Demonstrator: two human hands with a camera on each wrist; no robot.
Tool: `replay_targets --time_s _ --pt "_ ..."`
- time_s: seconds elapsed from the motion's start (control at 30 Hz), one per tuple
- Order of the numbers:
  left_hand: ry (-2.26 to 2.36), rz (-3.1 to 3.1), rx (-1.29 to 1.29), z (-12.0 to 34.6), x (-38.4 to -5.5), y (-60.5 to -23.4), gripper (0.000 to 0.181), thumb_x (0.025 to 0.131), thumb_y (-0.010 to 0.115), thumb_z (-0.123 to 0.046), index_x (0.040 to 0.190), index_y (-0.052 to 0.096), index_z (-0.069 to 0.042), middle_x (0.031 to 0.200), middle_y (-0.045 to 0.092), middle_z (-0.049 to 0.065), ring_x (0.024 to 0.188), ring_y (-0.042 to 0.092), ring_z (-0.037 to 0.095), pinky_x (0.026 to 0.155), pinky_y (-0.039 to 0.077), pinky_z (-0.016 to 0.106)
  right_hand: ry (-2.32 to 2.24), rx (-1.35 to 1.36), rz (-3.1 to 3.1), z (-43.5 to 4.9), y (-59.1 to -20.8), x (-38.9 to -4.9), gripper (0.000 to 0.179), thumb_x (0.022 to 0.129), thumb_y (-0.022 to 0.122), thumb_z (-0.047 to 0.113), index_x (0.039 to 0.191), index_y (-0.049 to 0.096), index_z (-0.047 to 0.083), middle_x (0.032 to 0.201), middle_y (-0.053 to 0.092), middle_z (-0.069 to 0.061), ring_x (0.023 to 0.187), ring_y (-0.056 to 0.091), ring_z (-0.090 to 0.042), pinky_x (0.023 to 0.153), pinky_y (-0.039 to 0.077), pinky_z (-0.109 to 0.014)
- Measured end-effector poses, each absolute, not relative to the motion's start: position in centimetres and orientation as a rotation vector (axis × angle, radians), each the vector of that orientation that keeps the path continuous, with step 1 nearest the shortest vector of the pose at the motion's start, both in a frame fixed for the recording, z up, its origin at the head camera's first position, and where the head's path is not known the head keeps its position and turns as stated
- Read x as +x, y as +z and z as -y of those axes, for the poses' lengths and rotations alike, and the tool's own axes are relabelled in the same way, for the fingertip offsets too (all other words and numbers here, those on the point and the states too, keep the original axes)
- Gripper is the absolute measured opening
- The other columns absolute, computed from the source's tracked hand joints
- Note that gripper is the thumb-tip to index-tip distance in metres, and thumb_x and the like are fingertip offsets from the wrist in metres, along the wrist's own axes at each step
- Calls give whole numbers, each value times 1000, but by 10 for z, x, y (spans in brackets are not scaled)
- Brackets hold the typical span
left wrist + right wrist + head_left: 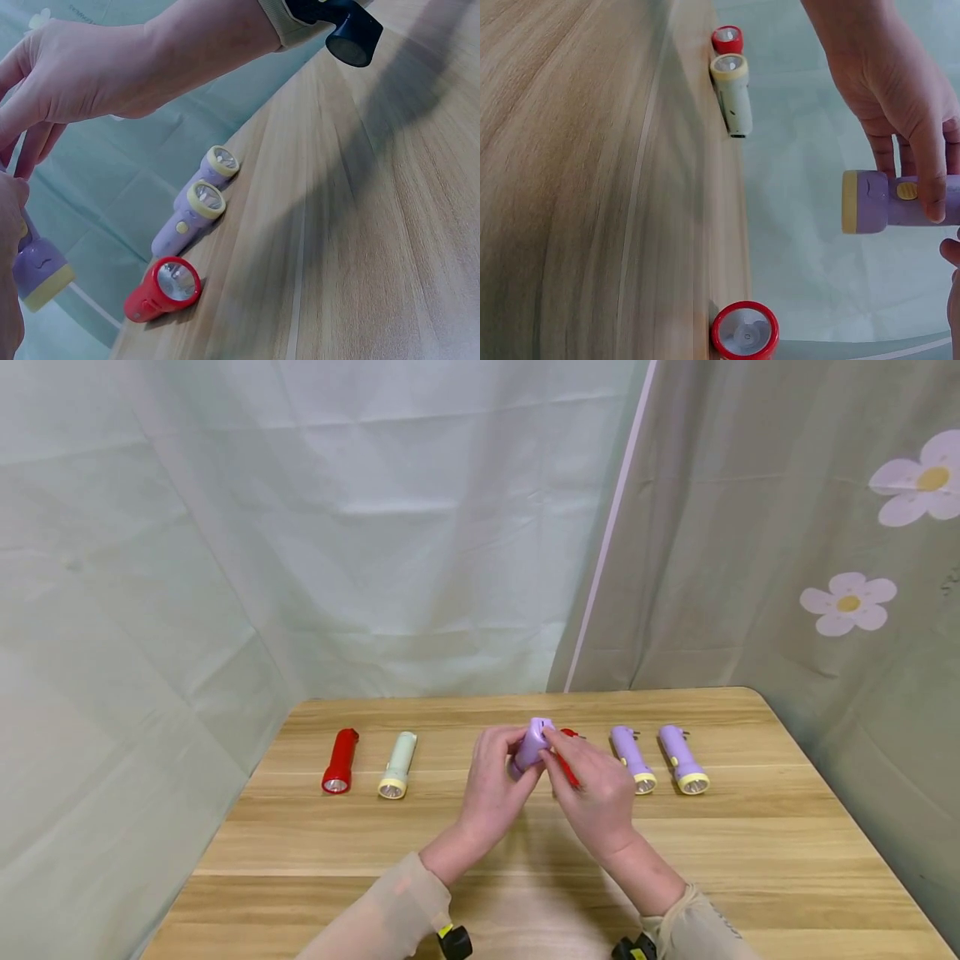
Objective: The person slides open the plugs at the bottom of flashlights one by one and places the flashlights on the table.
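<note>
A purple flashlight [531, 745] with a cream-yellow head ring is lifted above the table between both hands, its tail end turned up. My left hand [491, 777] grips its body, with the thumb along the side near the yellow button [907, 190]. My right hand [597, 789] pinches at the tail end, thumb and fingertips close together there. What the right fingertips work on is partly hidden by the fingers. Behind the right hand lies a red flashlight [161, 289], mostly covered in the head view.
Left on the wooden table [360, 877] lie another red flashlight [341, 762] and a pale green flashlight [398, 764]. To the right are two more purple ones, an inner flashlight [633, 758] and an outer flashlight [683, 760]. Curtains [450, 527] hang behind the table.
</note>
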State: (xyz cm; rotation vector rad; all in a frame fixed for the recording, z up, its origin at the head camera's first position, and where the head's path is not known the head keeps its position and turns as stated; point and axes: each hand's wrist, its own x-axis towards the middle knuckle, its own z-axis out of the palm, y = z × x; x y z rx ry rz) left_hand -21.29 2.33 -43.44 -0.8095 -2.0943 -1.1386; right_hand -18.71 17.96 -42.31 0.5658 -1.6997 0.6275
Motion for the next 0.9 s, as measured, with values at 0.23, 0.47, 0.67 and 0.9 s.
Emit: replay_targets --time_s 0.23,0.47,0.67,0.9 --pt "-1140 2098 -797 -23 -212 -433 42 85 83 -8 122 61 -7 110 59 5 99 54 19 81 50 33 572 548 1714 -180 -424 -187 22 95 74 20 113 78 8 97 78 -7 80 75 -26 67 60 -44" --pt "-1086 2100 -772 -22 -212 -433 43 83 85 -9 119 62 -7 106 59 5 95 53 20 77 45 32 573 568 1739 -179 -424 -186 24 93 76 19 114 78 8 98 78 -7 82 75 -26 68 60 -43" --pt "-1072 2080 -791 -21 -213 -434 42 83 84 -8 119 62 -7 105 59 5 95 53 20 77 44 31 582 582 1752 -179 -423 -184 24 94 75 19 115 78 8 100 78 -8 83 75 -26 68 59 -43" --pt "-1066 2042 -809 -20 -215 -436 42 82 84 -7 117 61 -6 106 59 6 96 54 21 78 44 32 581 593 1745 -177 -422 -183 24 96 73 19 116 78 7 101 78 -9 82 75 -27 67 60 -44"
